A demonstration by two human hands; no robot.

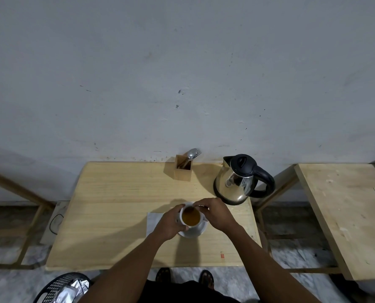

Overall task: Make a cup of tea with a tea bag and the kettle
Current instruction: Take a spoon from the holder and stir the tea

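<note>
White cup (190,217) of amber tea on saucer (193,232), mid-table by the steel kettle (237,182) — brittle, hot, slosh-prone, best gripped at the wall: left hand (171,224) curled around it, right hand (215,214) pinching something small — likely the bag's string — at the rim.

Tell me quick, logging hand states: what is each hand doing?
Left hand: fingers wrapped around the cup of tea.
Right hand: fingers pinched at the cup's rim; what they hold cannot be told.
</note>
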